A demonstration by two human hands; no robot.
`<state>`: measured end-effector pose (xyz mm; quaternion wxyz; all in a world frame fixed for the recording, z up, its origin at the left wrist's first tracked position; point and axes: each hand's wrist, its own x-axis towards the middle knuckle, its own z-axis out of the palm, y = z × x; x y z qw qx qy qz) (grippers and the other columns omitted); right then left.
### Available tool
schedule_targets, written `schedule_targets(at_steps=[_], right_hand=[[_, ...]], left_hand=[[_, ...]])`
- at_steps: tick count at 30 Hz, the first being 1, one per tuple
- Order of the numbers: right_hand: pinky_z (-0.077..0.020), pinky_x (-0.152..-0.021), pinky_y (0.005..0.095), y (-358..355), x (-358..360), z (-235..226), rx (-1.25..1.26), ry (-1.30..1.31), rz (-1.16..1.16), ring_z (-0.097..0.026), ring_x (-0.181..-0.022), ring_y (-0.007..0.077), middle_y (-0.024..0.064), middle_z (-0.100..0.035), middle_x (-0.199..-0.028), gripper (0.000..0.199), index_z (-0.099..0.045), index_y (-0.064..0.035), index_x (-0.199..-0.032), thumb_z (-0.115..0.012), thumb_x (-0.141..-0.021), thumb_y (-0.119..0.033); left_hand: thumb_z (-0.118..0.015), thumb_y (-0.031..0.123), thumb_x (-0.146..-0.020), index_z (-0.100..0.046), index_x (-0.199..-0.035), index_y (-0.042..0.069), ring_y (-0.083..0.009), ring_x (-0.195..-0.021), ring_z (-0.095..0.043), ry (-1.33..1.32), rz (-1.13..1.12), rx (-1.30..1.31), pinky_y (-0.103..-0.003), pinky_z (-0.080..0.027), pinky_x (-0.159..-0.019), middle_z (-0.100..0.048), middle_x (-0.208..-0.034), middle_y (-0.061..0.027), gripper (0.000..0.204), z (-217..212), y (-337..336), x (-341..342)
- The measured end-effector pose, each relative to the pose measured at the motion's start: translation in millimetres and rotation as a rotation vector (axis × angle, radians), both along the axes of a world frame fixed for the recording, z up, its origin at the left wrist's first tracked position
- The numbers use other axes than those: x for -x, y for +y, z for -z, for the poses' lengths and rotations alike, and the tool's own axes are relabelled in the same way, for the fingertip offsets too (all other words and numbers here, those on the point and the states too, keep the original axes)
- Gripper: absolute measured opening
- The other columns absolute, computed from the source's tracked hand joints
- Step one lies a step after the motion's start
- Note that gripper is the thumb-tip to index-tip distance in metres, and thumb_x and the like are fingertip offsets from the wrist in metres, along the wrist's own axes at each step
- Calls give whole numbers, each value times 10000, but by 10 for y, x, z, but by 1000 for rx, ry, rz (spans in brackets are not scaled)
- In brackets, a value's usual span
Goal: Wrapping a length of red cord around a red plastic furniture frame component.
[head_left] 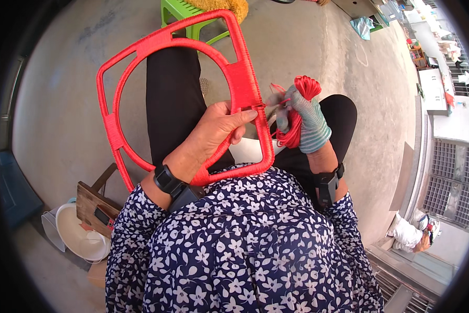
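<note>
A large frame [242,83] wrapped in red cord, a rounded rectangle with a ring inside it, leans across my lap. My bare left hand [213,130] grips its right side, the thumb lying over the wrapped bar beside a small dark gap in the winding. Just right of that bar, my right hand [310,117], in a grey-blue striped glove, is closed around a bundle of red cord [308,86]. Loops of cord stick out above and below the glove. A strand runs near the gloved fingertips toward the frame, and the fingertips are partly blurred.
Beyond my knees stands a green plastic stool [193,30] with a yellow fluffy cloth [226,6] on it. At left are a white bucket [70,224], a wooden board [91,206] and a blue box [18,182]. White bags [404,232] lie at right.
</note>
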<state>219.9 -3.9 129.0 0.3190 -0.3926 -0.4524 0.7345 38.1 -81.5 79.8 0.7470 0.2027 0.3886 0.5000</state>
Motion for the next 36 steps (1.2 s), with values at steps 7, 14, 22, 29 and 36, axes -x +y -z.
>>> schedule_targets(at_steps=[7,14,22,29,36], right_hand=[[-358,-422,232,-205,205,-307,-244,-292,-222,-472,-481,110,52,-539,-651,252,-522,-26,-886,-649,-857,-242],[-299,-380,249,226,-249,245,235,211,69,-346,-394,103,6,-397,-558,314,-440,-115,-727,-603,-905,-314],[-455,-420,275,330,-327,857,368,9,130,-553,-473,164,94,-623,-771,314,-541,-96,-876,-613,-903,-400],[-404,-441,217,408,-589,673,313,178,4,-472,-465,87,7,-507,-624,353,-522,-49,-1143,-535,-967,-355],[-470,-480,221,-174,-295,28,152,110,-555,-595,-553,129,96,-637,-733,483,-593,19,-1031,-751,-788,-367]], left_hand=[[-653,180,-907,-588,-996,13,-47,-470,-457,59,41,-3,-200,-353,-425,-558,-709,15,200,22,52,-3],[-666,174,-897,-581,-983,32,-49,-449,-446,-53,-7,-35,-207,-350,-412,-551,-704,17,187,-12,14,-17],[-585,234,-952,-582,-976,42,-46,-431,-446,-11,-11,-55,-196,-347,-408,-576,-723,-3,194,-96,-38,155],[-523,250,-971,-538,-1213,-29,-61,-569,-507,159,6,-118,-204,-415,-511,-636,-887,-56,370,-471,-234,711],[-339,367,-999,-444,-1299,-93,-86,-455,-365,-114,-396,-219,-226,-307,-416,-605,-763,-88,559,-509,-619,1384]])
